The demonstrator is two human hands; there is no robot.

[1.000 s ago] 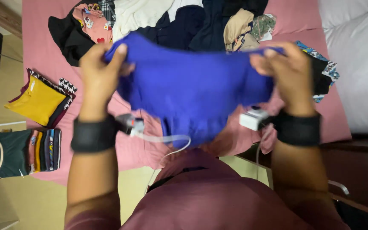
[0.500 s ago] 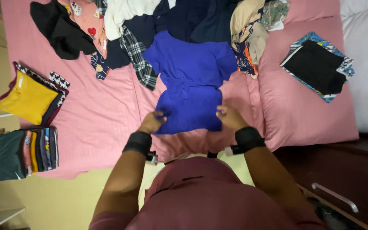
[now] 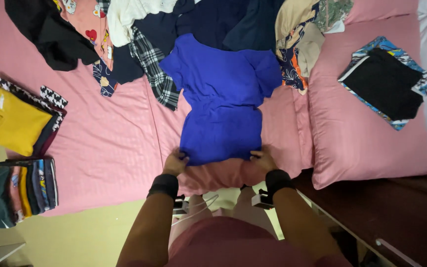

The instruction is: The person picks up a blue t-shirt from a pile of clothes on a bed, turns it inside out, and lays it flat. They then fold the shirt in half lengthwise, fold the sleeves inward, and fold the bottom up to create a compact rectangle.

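while both hands rest at the near edge of the bed [image 3: 100, 163], the blue top [image 3: 222, 99] lies spread flat on the pink sheet, its hem toward the person and its short sleeves reaching toward the far edge. the left hand [image 3: 175, 162] has its fingers curled closed around the hem's left corner, and the right hand [image 3: 263, 159] has its fingers curled closed around the hem's right corner; each presses the cloth down on the sheet. each forearm wears a black wrist band [image 3: 164, 185], and a small white device [image 3: 262, 200] hangs at the right wrist with thin cables trailing near it.

along the far edge of the bed a heap of unfolded clothes [image 3: 174, 24] runs from left to right: a black garment, a peach printed piece, a white one, a checked shirt, dark navy pieces and a tan and patterned bundle. the top's shoulders overlap this heap. at the left edge sits a folded stack with a yellow garment [image 3: 11, 121] uppermost, and just nearer the near left corner stands a second stack of folded clothes [image 3: 16, 190], seen on edge. on the pink pillow [image 3: 366, 143] at the right edge lies a folded black garment [image 3: 384, 84] over a blue patterned one.
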